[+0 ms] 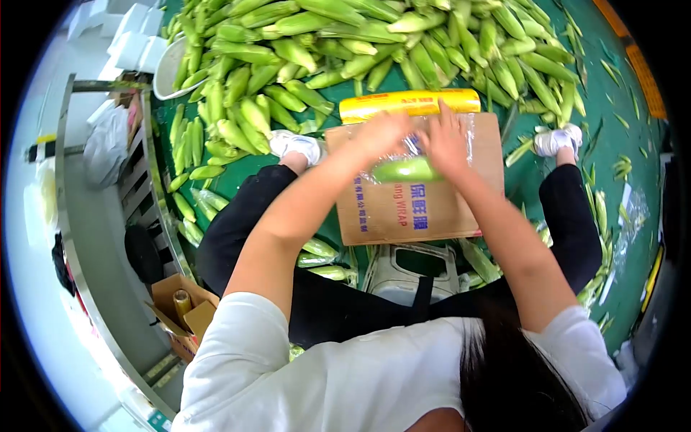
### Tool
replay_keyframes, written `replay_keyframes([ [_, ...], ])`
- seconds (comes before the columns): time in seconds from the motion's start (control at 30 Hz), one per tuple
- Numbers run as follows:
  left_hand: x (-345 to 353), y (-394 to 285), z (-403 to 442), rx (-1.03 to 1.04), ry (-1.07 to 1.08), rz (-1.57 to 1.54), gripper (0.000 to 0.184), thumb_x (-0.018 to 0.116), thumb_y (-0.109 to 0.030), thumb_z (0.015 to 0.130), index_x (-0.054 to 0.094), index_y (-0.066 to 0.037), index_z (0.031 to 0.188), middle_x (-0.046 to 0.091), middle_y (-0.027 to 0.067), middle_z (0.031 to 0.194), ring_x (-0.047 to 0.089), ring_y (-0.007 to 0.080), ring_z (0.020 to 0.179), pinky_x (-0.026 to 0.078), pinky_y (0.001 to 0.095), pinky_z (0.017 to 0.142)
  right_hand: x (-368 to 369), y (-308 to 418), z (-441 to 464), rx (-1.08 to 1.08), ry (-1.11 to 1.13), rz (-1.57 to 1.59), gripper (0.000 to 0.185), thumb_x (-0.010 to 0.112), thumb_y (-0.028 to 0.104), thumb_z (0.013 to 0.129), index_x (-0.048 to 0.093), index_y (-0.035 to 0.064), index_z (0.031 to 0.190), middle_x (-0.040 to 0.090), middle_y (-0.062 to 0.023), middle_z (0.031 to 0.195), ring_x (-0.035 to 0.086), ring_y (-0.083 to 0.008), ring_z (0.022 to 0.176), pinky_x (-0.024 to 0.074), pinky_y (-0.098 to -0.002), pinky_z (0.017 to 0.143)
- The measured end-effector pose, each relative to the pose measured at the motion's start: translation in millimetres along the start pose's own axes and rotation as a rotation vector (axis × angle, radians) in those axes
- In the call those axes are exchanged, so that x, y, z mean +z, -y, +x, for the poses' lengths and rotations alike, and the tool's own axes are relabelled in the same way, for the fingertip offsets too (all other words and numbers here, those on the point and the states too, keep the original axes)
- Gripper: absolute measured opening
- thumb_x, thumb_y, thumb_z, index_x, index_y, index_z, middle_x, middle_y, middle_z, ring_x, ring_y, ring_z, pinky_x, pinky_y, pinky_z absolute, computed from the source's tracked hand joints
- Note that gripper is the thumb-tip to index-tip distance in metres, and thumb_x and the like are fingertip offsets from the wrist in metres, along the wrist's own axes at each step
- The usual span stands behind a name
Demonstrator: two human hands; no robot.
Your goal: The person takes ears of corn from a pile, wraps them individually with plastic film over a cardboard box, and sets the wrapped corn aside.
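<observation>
An ear of green corn (405, 171) lies crosswise on a flat cardboard box (389, 212) between my knees, with clear cling film (412, 146) spread over and around it. Just behind the corn, my left hand (387, 135) is closed at the film, its fingers smeared by motion. Beside the corn's right end, my right hand (447, 144) has bent fingers at the film, the thumb turned toward the left hand. Beyond both hands a yellow roll of cling film (410, 104) lies along the box's far edge. What the fingertips grip is partly hidden.
A large heap of green corn (374, 43) covers the far floor. Wrapped ears (320, 248) lie near my left leg. A grey plastic stool (414, 270) stands before me. At left are a metal rack (108, 216) and an opened carton (183, 309). Loose husks (622, 169) lie right.
</observation>
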State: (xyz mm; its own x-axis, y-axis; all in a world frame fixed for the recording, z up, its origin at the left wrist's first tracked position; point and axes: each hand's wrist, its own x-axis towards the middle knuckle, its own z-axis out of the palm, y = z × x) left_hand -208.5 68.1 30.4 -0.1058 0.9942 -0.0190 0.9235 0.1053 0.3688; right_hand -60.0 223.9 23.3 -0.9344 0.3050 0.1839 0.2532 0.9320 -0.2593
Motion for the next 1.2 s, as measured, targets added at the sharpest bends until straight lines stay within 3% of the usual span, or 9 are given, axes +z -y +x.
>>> replay_keyframes([
  [0.13,-88,36,49,-0.499,-0.56,-0.139,0.036,0.069,-0.02,0.086,0.067,-0.012,0.121,0.068,0.0105,0.105,0.066,0.0325,0.098,0.05,0.0447,0.085,-5,13,53,0.06,0.352,0.46,0.052,0.069,0.047,0.087,0.062,0.0097,0.123,0.058,-0.0144,0.137,0.056,-0.0373,0.121,0.0423,-0.0575,0.101],
  [0.27,-54,24,59,-0.153,-0.049,-0.563,0.041,0.058,-0.007,0.094,0.063,-0.018,0.133,0.066,0.0132,0.126,0.063,0.0308,0.119,0.048,0.0429,0.104,-31,38,10,-0.281,0.532,-0.025,0.058,0.079,0.045,0.077,0.065,0.0131,0.123,0.068,-0.0114,0.12,0.065,-0.0298,0.109,0.0527,-0.0449,0.09],
  [0.43,50,-26,44,0.031,0.028,-0.2,0.044,0.056,-0.029,0.098,0.057,-0.032,0.141,0.034,0.0078,0.163,0.019,0.0323,0.154,0.005,0.0603,0.122,-47,38,-2,-0.175,0.988,0.303,0.072,0.085,0.048,0.063,0.069,0.0138,0.123,0.07,-0.0113,0.12,0.069,-0.0261,0.106,0.0554,-0.0414,0.09],
  [0.67,79,-88,21,-0.012,0.071,0.062,0.066,0.059,-0.048,0.093,0.04,-0.03,0.154,0.025,0.0061,0.166,0.018,0.0264,0.155,0.013,0.0566,0.123,-64,63,-48,-0.292,1.266,0.135,0.074,0.079,0.05,0.057,0.073,0.0059,0.116,0.073,-0.0189,0.109,0.069,-0.03,0.101,0.0551,-0.0415,0.085],
  [0.8,64,-110,10,-0.033,0.042,0.101,0.069,0.055,-0.045,0.095,0.035,-0.022,0.157,0.023,0.0059,0.167,0.018,0.0273,0.154,0.016,0.0551,0.123,-91,69,-101,-0.263,1.75,0.754,0.083,0.077,0.058,0.069,0.066,0.0012,0.128,0.071,-0.0204,0.116,0.067,-0.0317,0.107,0.0523,-0.0441,0.09],
  [0.87,56,-117,17,-0.05,0.025,0.084,0.068,0.054,-0.042,0.096,0.034,-0.02,0.157,0.023,0.0067,0.167,0.019,0.0275,0.154,0.018,0.0552,0.122,-126,99,-168,-0.599,1.471,0.602,0.086,0.074,0.061,0.077,0.06,-0.0002,0.135,0.065,-0.0214,0.13,0.062,-0.0297,0.119,0.0485,-0.0418,0.097],
  [0.93,71,-125,17,-0.084,-0.035,0.12,0.071,0.056,-0.042,0.095,0.034,-0.014,0.157,0.024,0.0085,0.166,0.02,0.0281,0.154,0.019,0.0558,0.122,-193,86,-162,-0.257,1.67,0.836,0.085,0.075,0.057,0.08,0.054,0.0007,0.14,0.059,-0.022,0.138,0.056,-0.0296,0.126,0.0451,-0.0398,0.102],
  [1.03,83,-145,-4,-0.145,-0.112,0.165,0.069,0.056,-0.034,0.095,0.035,-0.007,0.155,0.028,0.0103,0.164,0.021,0.0278,0.153,0.022,0.0549,0.121,-258,43,-210,-0.024,1.32,1.117,0.076,0.072,0.052,0.086,0.053,-0.0016,0.136,0.06,-0.0188,0.131,0.06,-0.0271,0.116,0.0475,-0.0387,0.098],
  [1.2,93,-230,-60,0.48,0.286,-0.173,0.049,0.055,-0.02,0.093,0.054,-0.007,0.14,0.042,0.0143,0.154,0.036,0.0327,0.146,0.029,0.0531,0.118,-252,-5,-249,0.933,0.661,1.999,0.068,0.055,0.062,0.096,0.049,0.0106,0.141,0.068,-0.0174,0.11,0.069,-0.0289,0.097,0.0577,-0.0466,0.083],
])
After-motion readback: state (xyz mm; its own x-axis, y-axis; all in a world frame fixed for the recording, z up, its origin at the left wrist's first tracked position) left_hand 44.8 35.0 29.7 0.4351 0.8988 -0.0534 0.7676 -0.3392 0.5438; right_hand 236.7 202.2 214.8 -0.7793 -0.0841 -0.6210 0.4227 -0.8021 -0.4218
